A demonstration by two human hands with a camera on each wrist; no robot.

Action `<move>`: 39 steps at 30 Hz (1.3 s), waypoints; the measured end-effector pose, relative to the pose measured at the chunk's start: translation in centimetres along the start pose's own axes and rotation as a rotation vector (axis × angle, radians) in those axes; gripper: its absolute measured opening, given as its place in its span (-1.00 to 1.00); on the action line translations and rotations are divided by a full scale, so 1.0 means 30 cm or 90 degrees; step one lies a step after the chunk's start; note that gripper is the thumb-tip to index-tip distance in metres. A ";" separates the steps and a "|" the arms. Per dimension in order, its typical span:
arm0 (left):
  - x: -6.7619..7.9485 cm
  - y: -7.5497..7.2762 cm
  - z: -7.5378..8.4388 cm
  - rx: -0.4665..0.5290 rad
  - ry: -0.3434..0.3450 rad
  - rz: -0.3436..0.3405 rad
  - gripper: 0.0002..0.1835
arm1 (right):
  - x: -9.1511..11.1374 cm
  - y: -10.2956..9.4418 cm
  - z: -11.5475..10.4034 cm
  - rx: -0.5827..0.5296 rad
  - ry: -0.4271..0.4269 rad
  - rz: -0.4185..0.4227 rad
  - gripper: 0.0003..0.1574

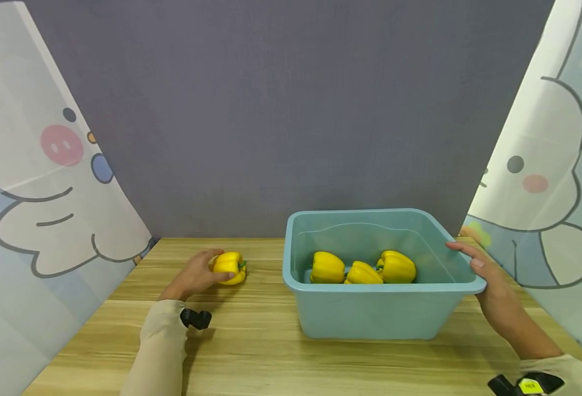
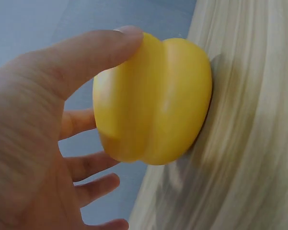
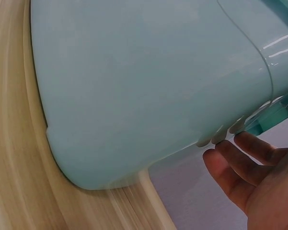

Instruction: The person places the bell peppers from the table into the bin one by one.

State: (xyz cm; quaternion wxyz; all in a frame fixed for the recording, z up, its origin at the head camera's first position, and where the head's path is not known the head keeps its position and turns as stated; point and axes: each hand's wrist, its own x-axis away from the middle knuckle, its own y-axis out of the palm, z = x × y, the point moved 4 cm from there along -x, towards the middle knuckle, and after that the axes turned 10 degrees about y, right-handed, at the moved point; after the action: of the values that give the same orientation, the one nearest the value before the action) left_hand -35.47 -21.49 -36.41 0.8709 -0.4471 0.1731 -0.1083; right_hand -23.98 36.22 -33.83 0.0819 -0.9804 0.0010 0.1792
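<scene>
On the left of the table lies a yellow bell pepper point(image 1: 232, 268) with a green stem. My left hand point(image 1: 201, 275) holds it between thumb and fingers; in the left wrist view the thumb presses one side of the pepper point(image 2: 155, 105) and the fingers reach behind it. A pale blue-green plastic tub point(image 1: 365, 313) stands to the right, with three yellow bell peppers point(image 1: 396, 267) inside. My right hand point(image 1: 494, 286) grips the tub's right rim, its thumb and index finger along the top. In the right wrist view, other fingers point(image 3: 235, 167) touch the outer wall below the rim.
The wooden tabletop point(image 1: 251, 363) runs under everything. A grey panel point(image 1: 291, 121) rises behind it, and cartoon-printed curtains point(image 1: 48, 231) flank both sides. Black wrist cameras point(image 1: 195, 319) sit on both sleeves. Between the held pepper and the tub lies a strip of bare wood.
</scene>
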 end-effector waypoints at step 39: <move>-0.021 0.077 -0.021 0.094 -0.012 0.006 -0.09 | 0.000 0.002 -0.005 0.005 -0.007 0.007 -0.39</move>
State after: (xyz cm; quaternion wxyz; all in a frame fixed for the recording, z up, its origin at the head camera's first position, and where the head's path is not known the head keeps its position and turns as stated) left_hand -36.24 -20.42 -38.50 0.9037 -0.3815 0.1587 -0.1124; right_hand -23.92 36.15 -33.71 0.0846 -0.9791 0.0067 0.1850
